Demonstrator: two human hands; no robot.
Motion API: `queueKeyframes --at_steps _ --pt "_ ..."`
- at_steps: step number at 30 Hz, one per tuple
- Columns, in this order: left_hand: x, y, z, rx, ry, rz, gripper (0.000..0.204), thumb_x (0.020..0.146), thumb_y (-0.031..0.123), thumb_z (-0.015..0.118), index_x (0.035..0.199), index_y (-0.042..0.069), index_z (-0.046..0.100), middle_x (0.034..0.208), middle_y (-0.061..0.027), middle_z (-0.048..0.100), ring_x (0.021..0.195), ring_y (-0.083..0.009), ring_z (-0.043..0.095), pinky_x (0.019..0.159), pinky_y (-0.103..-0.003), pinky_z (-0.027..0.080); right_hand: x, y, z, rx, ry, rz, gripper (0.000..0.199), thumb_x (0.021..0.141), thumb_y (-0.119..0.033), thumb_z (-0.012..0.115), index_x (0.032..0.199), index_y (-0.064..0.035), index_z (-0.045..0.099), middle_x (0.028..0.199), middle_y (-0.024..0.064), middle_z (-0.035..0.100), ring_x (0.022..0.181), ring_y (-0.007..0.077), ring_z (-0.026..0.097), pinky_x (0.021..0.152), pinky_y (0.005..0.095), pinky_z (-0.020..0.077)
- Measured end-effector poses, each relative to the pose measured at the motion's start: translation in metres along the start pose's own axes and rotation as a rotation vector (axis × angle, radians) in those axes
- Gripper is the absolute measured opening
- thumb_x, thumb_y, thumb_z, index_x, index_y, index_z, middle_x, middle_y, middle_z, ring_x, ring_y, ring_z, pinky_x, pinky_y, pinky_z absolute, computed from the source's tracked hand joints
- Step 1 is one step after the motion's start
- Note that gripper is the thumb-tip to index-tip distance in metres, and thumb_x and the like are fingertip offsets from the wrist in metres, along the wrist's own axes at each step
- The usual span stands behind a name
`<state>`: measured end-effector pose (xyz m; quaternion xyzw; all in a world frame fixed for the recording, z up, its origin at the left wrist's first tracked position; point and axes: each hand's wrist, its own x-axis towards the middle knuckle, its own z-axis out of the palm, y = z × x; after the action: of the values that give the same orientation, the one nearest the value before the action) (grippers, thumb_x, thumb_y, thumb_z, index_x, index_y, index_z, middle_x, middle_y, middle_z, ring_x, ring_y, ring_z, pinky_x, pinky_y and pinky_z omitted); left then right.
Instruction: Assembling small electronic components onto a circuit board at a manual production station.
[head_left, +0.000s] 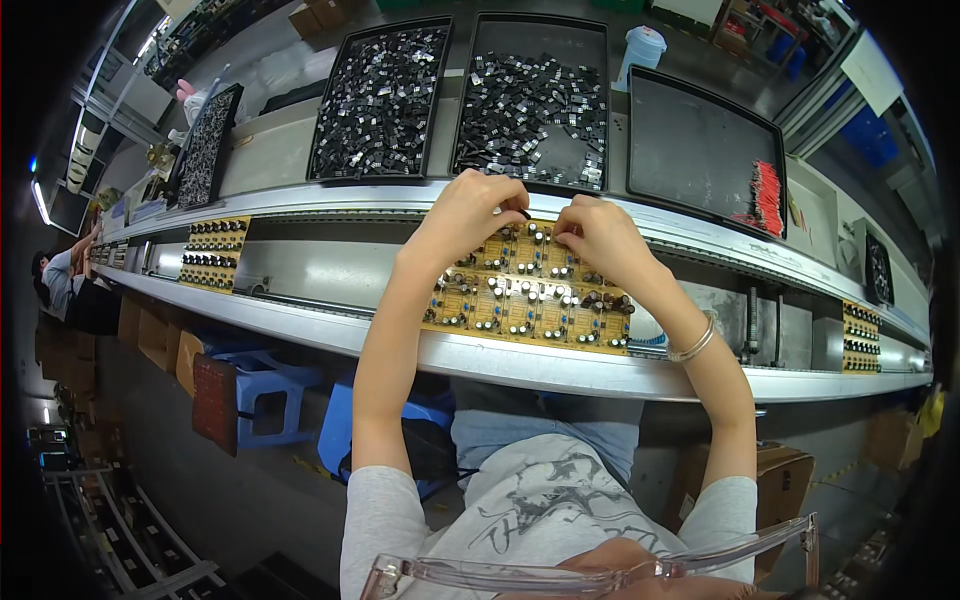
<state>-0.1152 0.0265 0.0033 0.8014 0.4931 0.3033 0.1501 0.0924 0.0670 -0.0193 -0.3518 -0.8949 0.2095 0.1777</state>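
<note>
A yellow-brown circuit board panel (520, 290), set with rows of black and white capacitors and small blue parts, lies across the rails of the line in front of me. My left hand (472, 215) is over its far left part, thumb and fingertips pinched on a small black component at the far edge. My right hand (608, 238) is at the far right part of the panel, its fingers curled down and closed against the board. Whatever its fingertips may hold is hidden.
Beyond the rail (300, 328) stand two black trays of small black parts (385, 105), (520, 110) and a black tray (690, 150) with red parts (767, 195). Other board panels (215, 255), (861, 335) sit left and right. A blue stool (270, 395) is below left.
</note>
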Motion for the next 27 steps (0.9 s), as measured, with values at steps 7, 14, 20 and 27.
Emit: queueKeyframes --at_steps 7,14,20,27 --pt "0.001 0.001 0.002 0.085 -0.015 0.094 0.010 0.071 0.007 0.069 0.078 0.003 0.065 0.073 -0.0092 0.064 0.070 -0.0250 0.062 0.068 -0.034 0.048 -0.002 -0.001 0.000 -0.042 0.008 0.003 0.005 0.074 -0.010 0.066 0.075 -0.0053 0.067 0.079 0.0080 0.060 0.073 0.0276 0.062 0.067 0.0385 0.0502" --pt "-0.001 0.000 0.012 0.042 -0.142 -0.001 0.007 0.073 0.007 0.069 0.077 0.003 0.065 0.073 -0.0068 0.064 0.069 -0.0229 0.061 0.073 -0.032 0.047 -0.003 -0.004 0.001 -0.167 0.082 -0.100 0.012 0.074 -0.011 0.068 0.083 -0.0062 0.063 0.076 0.0050 0.061 0.077 0.0238 0.061 0.071 0.0371 0.0446" --pt "-0.004 0.000 0.017 0.184 -0.157 0.060 0.006 0.075 0.010 0.068 0.079 0.007 0.064 0.074 -0.0020 0.065 0.072 -0.0182 0.060 0.092 -0.033 0.036 -0.011 -0.009 -0.007 -0.070 0.166 -0.131 0.016 0.077 -0.013 0.066 0.090 -0.0070 0.058 0.073 0.0029 0.059 0.077 0.0210 0.058 0.076 0.0354 0.0394" --pt "-0.003 -0.001 0.023 0.207 -0.152 0.065 0.007 0.076 0.011 0.068 0.079 0.006 0.063 0.075 -0.0023 0.065 0.072 -0.0177 0.061 0.094 -0.035 0.035 -0.013 -0.008 -0.019 -0.091 0.327 -0.243 0.009 0.078 -0.012 0.066 0.082 -0.0066 0.059 0.074 0.0022 0.059 0.077 0.0200 0.057 0.081 0.0350 0.0390"
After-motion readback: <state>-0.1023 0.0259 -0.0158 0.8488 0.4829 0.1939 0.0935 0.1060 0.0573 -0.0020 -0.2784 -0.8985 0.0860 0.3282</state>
